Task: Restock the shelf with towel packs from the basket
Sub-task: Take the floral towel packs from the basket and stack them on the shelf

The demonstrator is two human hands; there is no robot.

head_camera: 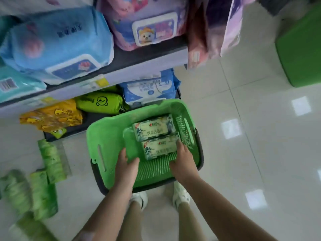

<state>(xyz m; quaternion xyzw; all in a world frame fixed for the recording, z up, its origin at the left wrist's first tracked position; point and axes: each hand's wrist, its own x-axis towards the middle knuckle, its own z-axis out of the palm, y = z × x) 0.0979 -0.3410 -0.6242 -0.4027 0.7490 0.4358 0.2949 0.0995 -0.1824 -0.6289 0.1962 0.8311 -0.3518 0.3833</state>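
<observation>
1. Two towel packs remained in the green basket (107, 136), lying side by side against its right wall: the far pack (152, 126) and the near pack (159, 148), touching along their long edges.
2. My right hand (182, 162) was down inside the basket, its fingers curled against the right end of the near pack; I judged it was taking hold, though the frame did not show whether the pack had lifted.
3. My left hand (127, 161) reached in on the other side, fingers loose and spread over the bare basket floor, just left of the near pack and holding nothing.
4. The basket sat on the floor in front of my feet, pushed up to the bottom shelf (90, 122).
5. That bottom shelf held a yellow duck-print pack (50, 117), a green pack (100, 102) and a blue-and-white pack (149, 89), with a dark bare patch between the yellow pack and the basket.
6. Several green packs (50, 159) lay on the floor to my left, too blurred to read.
7. By my reckoning the basket was nearly cleared, with these last two packs left to shelve.
</observation>
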